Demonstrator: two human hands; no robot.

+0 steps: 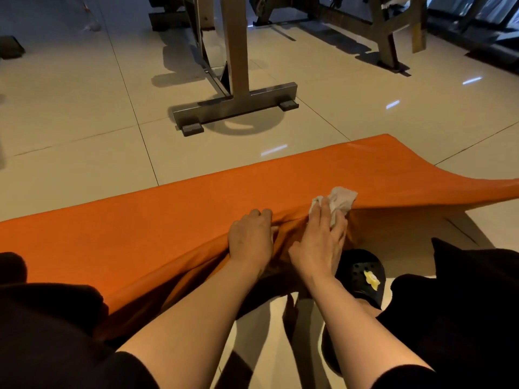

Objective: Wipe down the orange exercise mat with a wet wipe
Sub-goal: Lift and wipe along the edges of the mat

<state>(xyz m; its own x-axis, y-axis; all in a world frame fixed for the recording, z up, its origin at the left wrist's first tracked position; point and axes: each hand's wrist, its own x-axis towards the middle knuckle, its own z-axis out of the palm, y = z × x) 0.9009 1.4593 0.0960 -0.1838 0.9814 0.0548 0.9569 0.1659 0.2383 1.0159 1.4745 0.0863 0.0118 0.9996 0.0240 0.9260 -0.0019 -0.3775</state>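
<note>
Clearly the orange mat (174, 209) is soft and pliable — its long axis runs from lower left to upper right of the frame, the near edge lifted and creased. The left hand (250, 238) grips that fold; the right hand (320, 242) presses a crumpled grey wet wipe (341, 202) with nearly straight fingers.

You have no text, label, brand, number or sign to read anywhere here; every surface you look at is plain or too dim.
</note>
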